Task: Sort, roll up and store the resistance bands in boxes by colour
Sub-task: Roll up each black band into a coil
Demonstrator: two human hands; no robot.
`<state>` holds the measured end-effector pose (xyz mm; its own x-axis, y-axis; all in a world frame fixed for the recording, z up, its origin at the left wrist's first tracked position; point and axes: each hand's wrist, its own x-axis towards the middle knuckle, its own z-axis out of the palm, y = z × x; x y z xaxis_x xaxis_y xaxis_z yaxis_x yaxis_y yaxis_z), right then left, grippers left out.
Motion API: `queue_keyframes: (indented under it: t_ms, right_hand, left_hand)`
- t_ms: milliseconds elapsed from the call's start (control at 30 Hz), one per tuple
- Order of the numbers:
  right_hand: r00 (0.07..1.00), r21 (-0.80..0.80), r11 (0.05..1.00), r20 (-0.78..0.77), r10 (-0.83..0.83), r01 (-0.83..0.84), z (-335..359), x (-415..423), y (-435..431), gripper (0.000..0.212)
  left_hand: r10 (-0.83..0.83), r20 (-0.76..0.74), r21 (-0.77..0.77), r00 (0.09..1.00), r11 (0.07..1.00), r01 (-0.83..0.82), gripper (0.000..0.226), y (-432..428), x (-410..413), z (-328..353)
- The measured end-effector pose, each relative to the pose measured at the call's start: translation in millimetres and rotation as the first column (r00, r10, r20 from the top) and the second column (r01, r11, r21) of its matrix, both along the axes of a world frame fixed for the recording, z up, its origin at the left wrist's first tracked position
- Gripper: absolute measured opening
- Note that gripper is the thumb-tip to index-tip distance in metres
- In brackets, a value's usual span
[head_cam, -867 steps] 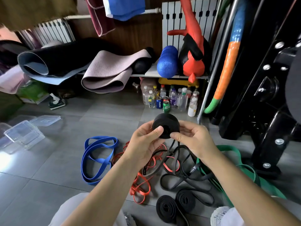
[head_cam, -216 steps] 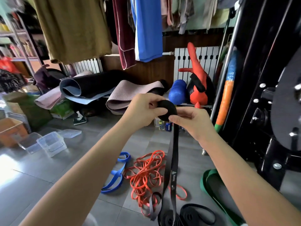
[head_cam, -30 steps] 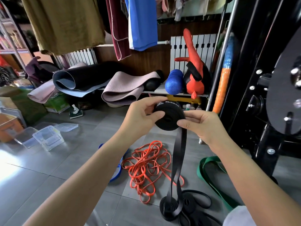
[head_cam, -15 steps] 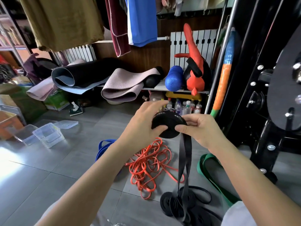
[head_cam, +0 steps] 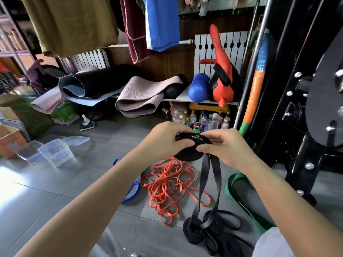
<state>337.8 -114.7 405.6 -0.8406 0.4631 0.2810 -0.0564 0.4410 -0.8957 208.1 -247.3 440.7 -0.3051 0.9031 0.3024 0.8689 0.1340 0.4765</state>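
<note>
The left forearm hides most of the blue band, and the bottom edge crops the black rolls.

One head-worn view looks forward and down, close over the hands; floor beyond.

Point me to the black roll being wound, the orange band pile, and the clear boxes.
black roll (head_cam: 189,153), head view, on the flat coiled face between the hands.
orange band pile (head_cam: 167,184), head view, on the tangle's middle strands.
clear boxes (head_cam: 53,152), head view, on the nearer box's wall.
</note>
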Motion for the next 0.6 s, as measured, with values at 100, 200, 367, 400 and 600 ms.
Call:
queue_keyframes:
  t_ms: [100, 200, 367, 400, 600]
  right_hand:
    - [0.998, -0.037, 0.999, -0.060, -0.030, 0.028, -0.5, -1.2, -1.6, 0.032]
    - [0.997, -0.109, 0.993, -0.068, -0.044, 0.037, -7.3, 1.7, 0.6, 0.035]
    - [0.996, -0.236, 0.972, -0.088, -0.013, -0.009, -21.5, 7.0, -1.2, 0.035]
    - [0.995, -0.249, 0.968, -0.101, -0.010, -0.016, -22.5, 6.7, -2.6, 0.034]
    - [0.995, -0.152, 0.988, -0.094, -0.027, 0.013, -21.6, 3.8, -1.0, 0.035]
  left_hand:
    - [0.031, 0.116, 0.080, 0.993, 0.996, -0.040, 0.020, -0.9, 0.6, -4.7]
    - [0.042, 0.264, 0.122, 0.964, 0.990, -0.076, 0.020, -3.1, -0.3, -12.1]
    - [-0.002, 0.539, 0.219, 0.843, 0.966, -0.138, 0.023, -7.4, 0.0, -21.5]
    - [-0.008, 0.558, 0.232, 0.830, 0.962, -0.147, 0.023, -7.9, 1.9, -23.2]
    - [0.015, 0.500, 0.164, 0.866, 0.980, -0.111, 0.023, -11.3, 3.7, -28.8]
